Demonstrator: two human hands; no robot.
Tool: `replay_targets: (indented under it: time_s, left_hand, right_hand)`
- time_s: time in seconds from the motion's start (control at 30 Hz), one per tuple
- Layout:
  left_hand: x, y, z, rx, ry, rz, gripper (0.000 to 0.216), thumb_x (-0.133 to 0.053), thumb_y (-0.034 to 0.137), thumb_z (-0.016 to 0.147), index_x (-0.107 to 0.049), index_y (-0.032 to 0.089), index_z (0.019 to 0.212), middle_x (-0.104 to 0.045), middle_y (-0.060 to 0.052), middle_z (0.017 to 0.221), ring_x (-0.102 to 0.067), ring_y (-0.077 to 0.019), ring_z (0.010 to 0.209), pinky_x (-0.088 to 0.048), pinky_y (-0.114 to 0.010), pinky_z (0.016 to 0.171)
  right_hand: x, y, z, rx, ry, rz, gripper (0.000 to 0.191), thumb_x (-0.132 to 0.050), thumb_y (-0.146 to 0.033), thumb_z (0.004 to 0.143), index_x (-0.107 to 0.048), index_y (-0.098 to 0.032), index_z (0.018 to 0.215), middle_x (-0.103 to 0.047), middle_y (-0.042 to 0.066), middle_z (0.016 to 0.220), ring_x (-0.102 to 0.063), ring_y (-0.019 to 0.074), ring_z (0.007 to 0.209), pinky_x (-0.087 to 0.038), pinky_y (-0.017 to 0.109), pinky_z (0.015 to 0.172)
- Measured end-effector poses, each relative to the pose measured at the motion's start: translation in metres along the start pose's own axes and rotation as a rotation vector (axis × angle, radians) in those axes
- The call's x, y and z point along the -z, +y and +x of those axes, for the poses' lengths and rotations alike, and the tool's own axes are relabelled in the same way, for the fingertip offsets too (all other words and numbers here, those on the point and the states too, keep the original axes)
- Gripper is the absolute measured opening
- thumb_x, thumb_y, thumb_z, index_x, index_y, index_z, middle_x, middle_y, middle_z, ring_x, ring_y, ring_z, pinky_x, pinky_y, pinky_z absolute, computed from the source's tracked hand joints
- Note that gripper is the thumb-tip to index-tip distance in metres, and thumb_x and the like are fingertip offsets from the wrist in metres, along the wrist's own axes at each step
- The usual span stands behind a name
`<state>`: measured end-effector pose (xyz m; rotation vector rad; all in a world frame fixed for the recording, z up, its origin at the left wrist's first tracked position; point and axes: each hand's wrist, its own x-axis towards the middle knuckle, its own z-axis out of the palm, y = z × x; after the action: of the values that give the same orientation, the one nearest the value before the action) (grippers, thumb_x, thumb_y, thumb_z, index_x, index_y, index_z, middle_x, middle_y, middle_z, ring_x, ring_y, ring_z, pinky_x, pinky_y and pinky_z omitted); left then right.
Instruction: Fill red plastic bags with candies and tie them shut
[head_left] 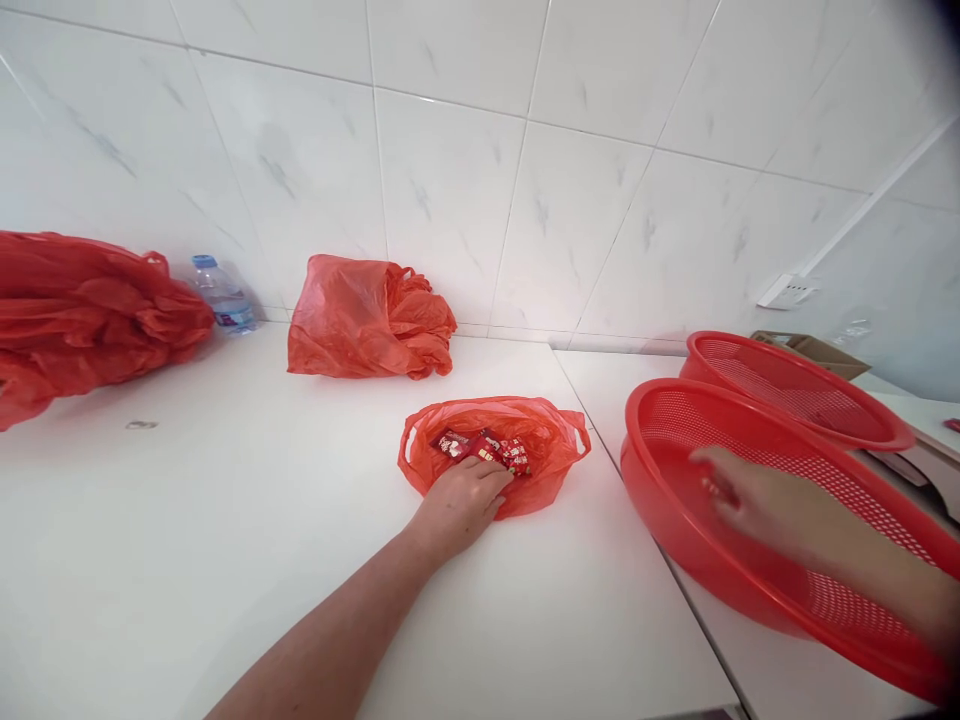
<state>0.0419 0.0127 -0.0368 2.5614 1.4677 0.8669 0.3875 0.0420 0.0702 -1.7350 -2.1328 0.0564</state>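
A red plastic bag point(544, 490) lies spread on the white table with its mouth up and a handle loop at each side. Several small shiny red packets point(480, 447) with white print are inside it. My left hand point(466, 492) reaches over the near rim and grips it, fingers inside against the packets and thumb at the outside. To the right, my right hand point(731, 492) is over a large red plastic basket point(645, 480), inside its rim. It is blurred, with the fingers curled; something red shows between them, too smeared to name.
A second red basket point(795, 385) sits behind the first, near a cardboard box point(814, 352). Along the tiled wall are a folded red bag point(352, 320), a water bottle point(225, 300) and a heap of red bags point(90, 315). A seam point(675, 570) divides the tabletops.
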Motion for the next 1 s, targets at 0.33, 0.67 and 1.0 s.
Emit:
replay_targets:
  time_s: [0.33, 0.67, 1.0]
  left_hand:
    - [0.003, 0.003, -0.002, 0.092, 0.061, -0.056, 0.02, -0.047, 0.017, 0.085, -0.063, 0.02, 0.097, -0.065, -0.005, 0.091, -0.059, -0.0173, 0.082, -0.05, -0.031, 0.073]
    - [0.005, -0.013, -0.005, 0.477, 0.382, -0.389, 0.047, -0.047, 0.032, 0.089, -0.039, 0.026, 0.134, -0.059, -0.007, 0.116, -0.059, -0.0177, 0.095, -0.051, -0.035, 0.081]
    - [0.011, -0.009, 0.003, 0.384, 0.24, -0.535, 0.009, -0.06, 0.028, 0.081, -0.063, 0.02, 0.085, -0.064, -0.004, 0.093, -0.058, -0.0164, 0.091, -0.047, -0.031, 0.083]
  right_hand:
    - [-0.058, -0.124, -0.002, 0.032, -0.432, 1.068, 0.029, -0.059, -0.026, 0.077, -0.044, -0.026, 0.102, -0.06, -0.001, 0.09, -0.062, 0.0151, 0.083, -0.051, 0.033, 0.077]
    - [-0.154, -0.154, 0.05, -0.108, -0.795, 1.68, 0.019, -0.057, -0.025, 0.077, -0.057, -0.017, 0.095, -0.063, 0.003, 0.08, -0.061, 0.0108, 0.067, -0.046, 0.018, 0.052]
    - [-0.151, -0.146, 0.039, -0.027, -0.608, 1.426, 0.025, -0.055, -0.043, 0.082, -0.052, -0.019, 0.084, -0.063, 0.0, 0.076, -0.063, 0.0131, 0.065, -0.047, 0.023, 0.054]
